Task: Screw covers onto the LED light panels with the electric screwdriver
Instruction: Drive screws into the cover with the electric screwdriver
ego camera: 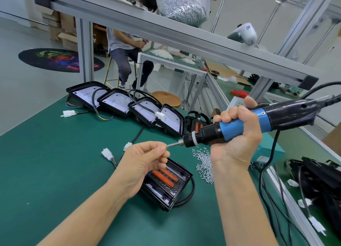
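Blue and black, the electric screwdriver (238, 126) is wrapped by the curled fingers of the right hand (238, 135), its bit pointing left toward the left hand (145, 162). A small screw (165, 146) is pinched between the left thumb and forefinger, right at the bit tip. Directly beneath the left grip, an LED light panel (166, 185) with orange strips is laid on the green table (55, 172). Loose screws (203, 162) are scattered between panel and right wrist. Four more panels (127, 105) are lined along the far edge.

Two bare forearms, left hand (142, 164) and right hand (238, 135) ungloved, ringless
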The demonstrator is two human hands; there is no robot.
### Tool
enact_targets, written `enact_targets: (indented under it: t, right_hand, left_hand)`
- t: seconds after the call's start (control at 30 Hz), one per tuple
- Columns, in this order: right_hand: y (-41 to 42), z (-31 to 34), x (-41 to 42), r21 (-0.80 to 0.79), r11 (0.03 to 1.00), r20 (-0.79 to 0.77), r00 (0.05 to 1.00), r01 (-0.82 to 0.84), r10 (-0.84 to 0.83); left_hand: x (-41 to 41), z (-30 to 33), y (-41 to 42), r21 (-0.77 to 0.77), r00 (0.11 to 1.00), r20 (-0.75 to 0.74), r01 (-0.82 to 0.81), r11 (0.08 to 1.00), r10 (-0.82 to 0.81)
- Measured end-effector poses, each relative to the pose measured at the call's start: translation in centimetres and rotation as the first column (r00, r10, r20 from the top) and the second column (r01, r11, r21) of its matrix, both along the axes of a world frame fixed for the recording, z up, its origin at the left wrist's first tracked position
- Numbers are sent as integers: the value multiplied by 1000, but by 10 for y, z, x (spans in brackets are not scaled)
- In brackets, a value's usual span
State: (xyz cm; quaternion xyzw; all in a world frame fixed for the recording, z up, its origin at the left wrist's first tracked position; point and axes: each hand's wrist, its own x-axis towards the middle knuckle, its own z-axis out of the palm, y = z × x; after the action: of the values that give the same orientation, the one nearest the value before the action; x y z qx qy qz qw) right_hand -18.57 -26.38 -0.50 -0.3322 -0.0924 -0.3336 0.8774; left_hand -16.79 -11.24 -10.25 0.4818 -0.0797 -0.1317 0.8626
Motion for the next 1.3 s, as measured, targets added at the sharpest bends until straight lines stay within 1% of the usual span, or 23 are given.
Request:
enact_targets:
  t: [0.13,0.33,0.43,0.5,0.57,0.63,0.77,0.87,1.0,1.07,1.1,1.13,1.17,1.2,1.23,1.27,1.3]
  right_hand:
    - [4,-3,1,50,998,-18,999,31,-30]
    - [7,-5,5,155,985,-11,997,81,-80]
    - [8,-10,4,141,989,-5,999,52,-52]
    - [5,-14,2,75,997,-46,999,-12,15]
    - [0,-16,0,4,991,-119,984,-134,134]
    - [-2,-17,-1,19,974,-154,962,-226,226]
    - [5,-22,1,133,979,-158,972,-153,174]
    - [8,-27,1,139,981,-131,979,-136,155]
    - [5,-30,2,150,979,-121,980,-140,159]
    - [2,-32,3,158,978,-122,980,-139,159]
    - [0,-34,3,153,979,-124,980,-137,156]
    - [-1,-36,4,146,980,-128,980,-134,153]
    - [-3,-37,4,138,982,-134,980,-128,146]
    - [-4,-39,4,128,985,-141,981,-119,137]
    - [-6,-40,4,115,987,-146,981,-108,125]
    - [-7,-42,4,102,990,-152,982,-98,113]
    - [-8,-43,5,90,992,-161,982,-90,103]
  left_hand:
    - [1,-2,-3,20,986,93,-140,990,138]
    - [3,3,-8,-70,977,68,-198,978,203]
    - [6,4,-8,-104,977,26,-209,972,213]
    - [8,3,-6,-108,974,5,-224,969,226]
    - [11,1,-1,-96,967,-8,-255,962,255]
    - [15,0,4,-83,962,-9,-274,958,275]
    - [17,-2,7,-65,964,28,-263,963,265]
    - [20,-4,10,-38,963,44,-265,964,266]
    - [25,-2,19,89,969,95,-235,968,227]
    - [28,-1,28,153,961,129,-263,952,245]
    - [31,-1,35,190,945,149,-316,930,291]
    - [34,-2,43,250,918,178,-391,886,354]
    - [36,-3,52,352,884,219,-466,812,412]
    - [38,-5,61,496,861,265,-508,705,434]
    - [38,-9,70,651,863,291,-495,576,413]
    - [37,-13,76,783,889,285,-431,449,358]
    - [35,-16,79,876,926,236,-334,349,295]
